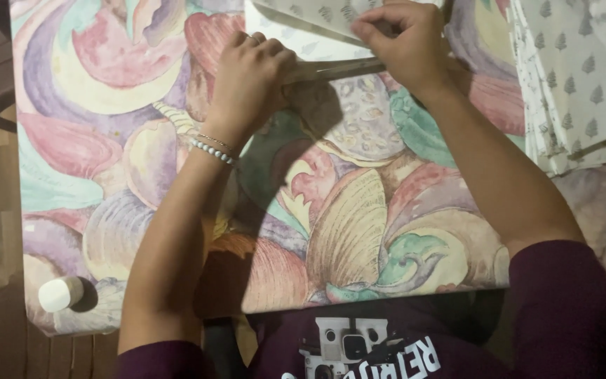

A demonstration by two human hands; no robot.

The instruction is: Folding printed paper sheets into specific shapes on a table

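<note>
head view: both hands work a sheet of white paper printed with small grey trees [303, 28], lying at the far edge of the table's pastel floral cloth [128, 126]. to crease it well, i judge, the fold line should stay pinned flat while pressure runs evenly along it. the left hand [250, 77], beaded bracelet at the wrist, is curled closed, knuckles pressing the fold. the right hand [405, 42] has fingers pressed together, pinching the paper's folded edge. more such sheets [576, 77] lie just right.
</note>
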